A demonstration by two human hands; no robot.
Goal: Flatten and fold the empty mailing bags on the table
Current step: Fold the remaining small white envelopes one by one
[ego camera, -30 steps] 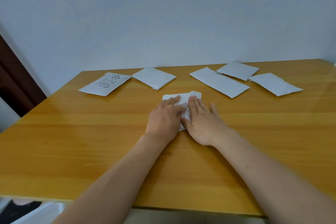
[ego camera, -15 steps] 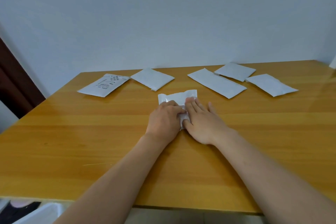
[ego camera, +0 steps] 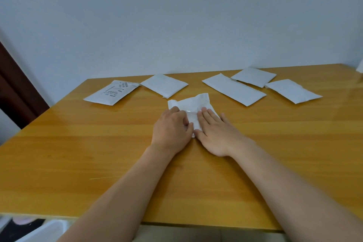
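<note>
A crumpled white mailing bag [ego camera: 193, 102] lies in the middle of the wooden table [ego camera: 78, 153]. Both my hands are on its near part. My left hand [ego camera: 172, 129] covers the bag's left side with bent fingers, and its thumb and forefinger pinch a fold of the bag. My right hand [ego camera: 216, 133] lies flat with straight fingers and presses the bag's right side down. The far edge of the bag sticks out past my fingertips, slightly lifted. The near part of the bag is hidden under my hands.
Several flat white bags lie along the far edge: a labelled bag [ego camera: 112, 92], a small bag [ego camera: 164, 85], a long bag [ego camera: 233, 89], and two more bags [ego camera: 253, 76] [ego camera: 292, 91]. A dark door [ego camera: 17, 92] stands at left.
More of the bag shows beyond my fingertips than before. My left fingers have curled from lying flat on it. Both hands stay close together on the bag.
</note>
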